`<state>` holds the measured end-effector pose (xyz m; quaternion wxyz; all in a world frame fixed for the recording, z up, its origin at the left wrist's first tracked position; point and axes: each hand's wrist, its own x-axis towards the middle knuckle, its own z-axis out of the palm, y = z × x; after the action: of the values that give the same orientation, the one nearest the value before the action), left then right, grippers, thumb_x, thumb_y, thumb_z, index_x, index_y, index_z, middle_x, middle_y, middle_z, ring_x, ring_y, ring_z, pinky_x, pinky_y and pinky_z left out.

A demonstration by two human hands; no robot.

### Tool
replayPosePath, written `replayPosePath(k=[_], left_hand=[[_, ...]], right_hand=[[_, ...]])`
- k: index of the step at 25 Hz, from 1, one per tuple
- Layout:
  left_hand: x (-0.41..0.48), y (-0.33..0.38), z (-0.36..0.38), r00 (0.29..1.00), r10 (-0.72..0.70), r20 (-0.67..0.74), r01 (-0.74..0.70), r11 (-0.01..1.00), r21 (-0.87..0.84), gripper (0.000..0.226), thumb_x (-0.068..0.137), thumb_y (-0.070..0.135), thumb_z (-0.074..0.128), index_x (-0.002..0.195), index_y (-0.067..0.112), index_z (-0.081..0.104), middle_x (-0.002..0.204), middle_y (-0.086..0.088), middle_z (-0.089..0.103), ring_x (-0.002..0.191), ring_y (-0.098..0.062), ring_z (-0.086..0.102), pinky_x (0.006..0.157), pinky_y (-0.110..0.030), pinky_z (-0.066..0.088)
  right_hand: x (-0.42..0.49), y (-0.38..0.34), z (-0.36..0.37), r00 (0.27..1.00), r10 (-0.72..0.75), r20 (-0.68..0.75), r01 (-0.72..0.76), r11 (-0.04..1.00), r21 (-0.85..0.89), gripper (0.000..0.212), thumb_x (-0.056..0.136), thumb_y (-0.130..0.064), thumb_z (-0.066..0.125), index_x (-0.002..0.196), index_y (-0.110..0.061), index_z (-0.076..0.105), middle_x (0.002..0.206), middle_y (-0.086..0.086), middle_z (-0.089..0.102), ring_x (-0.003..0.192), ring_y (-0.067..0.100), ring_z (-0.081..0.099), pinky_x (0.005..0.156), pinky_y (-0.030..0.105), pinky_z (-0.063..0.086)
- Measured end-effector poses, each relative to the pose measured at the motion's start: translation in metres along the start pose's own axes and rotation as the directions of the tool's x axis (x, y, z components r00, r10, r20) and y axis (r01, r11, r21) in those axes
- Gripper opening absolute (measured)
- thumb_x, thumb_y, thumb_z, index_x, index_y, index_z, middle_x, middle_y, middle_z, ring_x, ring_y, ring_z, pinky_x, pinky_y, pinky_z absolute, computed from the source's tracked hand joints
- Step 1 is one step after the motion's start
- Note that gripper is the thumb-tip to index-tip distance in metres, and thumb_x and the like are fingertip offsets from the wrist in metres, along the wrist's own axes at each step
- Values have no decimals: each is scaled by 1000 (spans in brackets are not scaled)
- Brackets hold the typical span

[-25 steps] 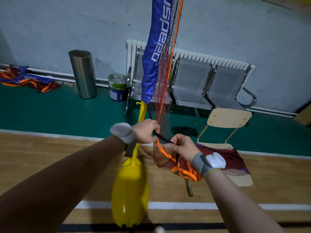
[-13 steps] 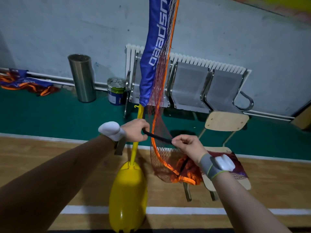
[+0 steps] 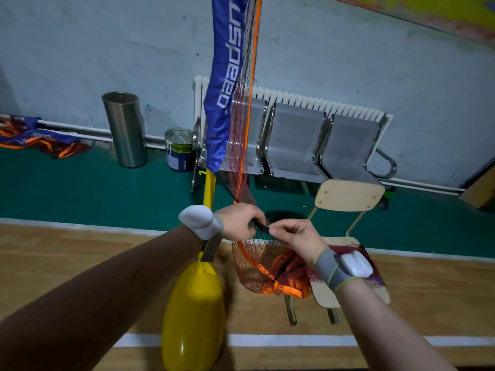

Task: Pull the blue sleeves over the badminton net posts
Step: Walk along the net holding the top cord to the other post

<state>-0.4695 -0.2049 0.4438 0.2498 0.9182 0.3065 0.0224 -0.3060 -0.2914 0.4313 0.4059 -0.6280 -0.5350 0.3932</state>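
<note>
A blue sleeve (image 3: 226, 84) with white lettering covers the upper part of a yellow net post (image 3: 209, 187), which rises from a yellow base (image 3: 194, 314). The sleeve's lower end stops above my hands, leaving bare yellow post below it. A red net with orange edging (image 3: 245, 145) hangs beside the sleeve and bunches (image 3: 270, 274) below my hands. My left hand (image 3: 239, 222) and my right hand (image 3: 294, 234) meet in front of the post, both pinching a black strap (image 3: 261, 226) that runs up along the net.
A wooden chair (image 3: 348, 195) stands just right of the post with net fabric draped on its seat. Behind are metal bench seats (image 3: 294, 140), a radiator, a steel bin (image 3: 126, 129) and a paint can (image 3: 178, 149). Another bundled net (image 3: 40, 139) lies far left.
My hands have come closer together on the black strap, the right one moving up and left toward the left. The view has shifted slightly.
</note>
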Motion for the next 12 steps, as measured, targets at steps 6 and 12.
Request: replayPosePath(k=[6, 12], left_hand=[[-5, 9, 4, 997, -61, -42, 58, 995, -76, 17, 80, 15, 53, 91, 19, 66, 96, -5, 66, 89, -24, 61, 84, -43, 50], [-20, 5, 4, 985, -117, -129, 98, 985, -139, 13, 81, 11, 56, 87, 9, 67, 92, -10, 67, 90, -27, 60, 82, -39, 49]], right_hand=[[-6, 18, -12, 999, 32, 15, -31, 996, -81, 19, 79, -7, 69, 66, -15, 58, 62, -1, 43, 58, 4, 39, 59, 15, 32], [-15, 33, -15, 998, 38, 45, -35, 997, -62, 30, 81, -10, 67, 63, -7, 43, 62, 1, 37, 50, -2, 35, 54, 10, 31]])
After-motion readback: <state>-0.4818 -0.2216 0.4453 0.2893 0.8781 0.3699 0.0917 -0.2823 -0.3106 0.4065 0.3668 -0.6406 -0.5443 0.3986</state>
